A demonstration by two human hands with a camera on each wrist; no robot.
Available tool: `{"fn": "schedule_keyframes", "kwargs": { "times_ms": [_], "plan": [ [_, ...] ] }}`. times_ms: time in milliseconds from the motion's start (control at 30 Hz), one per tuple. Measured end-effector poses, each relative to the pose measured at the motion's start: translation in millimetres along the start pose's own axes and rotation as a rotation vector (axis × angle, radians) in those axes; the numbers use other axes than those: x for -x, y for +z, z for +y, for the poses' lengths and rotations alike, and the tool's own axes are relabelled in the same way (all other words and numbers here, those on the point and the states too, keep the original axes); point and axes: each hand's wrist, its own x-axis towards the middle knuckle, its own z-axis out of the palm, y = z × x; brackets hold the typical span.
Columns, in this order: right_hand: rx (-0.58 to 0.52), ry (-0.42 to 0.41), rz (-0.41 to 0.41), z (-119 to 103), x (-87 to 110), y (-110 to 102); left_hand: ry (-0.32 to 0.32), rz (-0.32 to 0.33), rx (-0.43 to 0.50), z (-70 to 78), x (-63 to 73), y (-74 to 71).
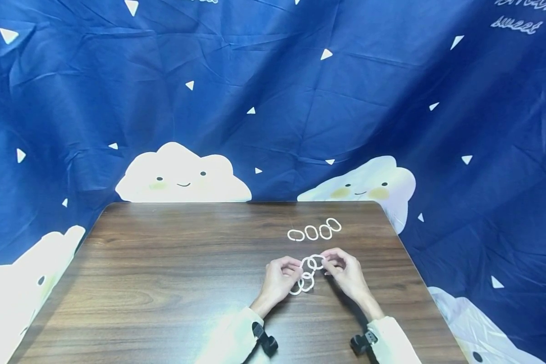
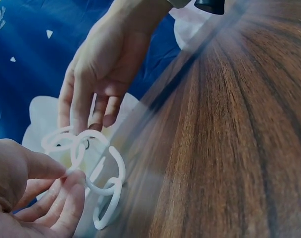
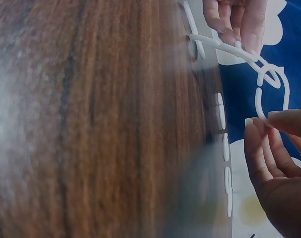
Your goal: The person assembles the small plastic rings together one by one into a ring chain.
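Observation:
My left hand [image 1: 278, 281] pinches a white oval plastic link [image 1: 303, 261] between thumb and fingers. Opposite it, my right hand [image 1: 348, 275] grips another white link [image 1: 316, 255] by its outer end. These two links overlap between the hands, and the right one shows a small gap in its side in the right wrist view. More links of the same chain [image 2: 121, 163] hang from the left hand's side, down near the tabletop. Fingertips hide parts of both held links.
Several loose white links [image 1: 306, 232] lie in a row on the brown wooden table [image 1: 173, 273], beyond the hands. Behind the table hangs a blue curtain [image 1: 273, 136] with clouds and triangles. Each wrist wears a black camera [image 1: 267, 344].

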Motion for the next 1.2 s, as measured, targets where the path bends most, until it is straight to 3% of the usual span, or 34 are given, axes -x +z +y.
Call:
{"fn": "schedule_keyframes", "kwargs": {
  "times_ms": [600,767,1200],
  "plan": [
    [0.002,0.019,0.058,-3.4,2.0,-5.6,-0.003,0.005,-0.002,-6.8,0.3,-1.7],
    [0.045,-0.003,0.039,-5.4,2.0,-7.6,-0.008,-0.008,-0.021,-7.0,0.3,-1.9],
    [0.016,-0.065,-0.007,-13.6,2.7,-4.8,-0.003,-0.015,-0.043,-5.6,1.0,0.5]
  ]
}}
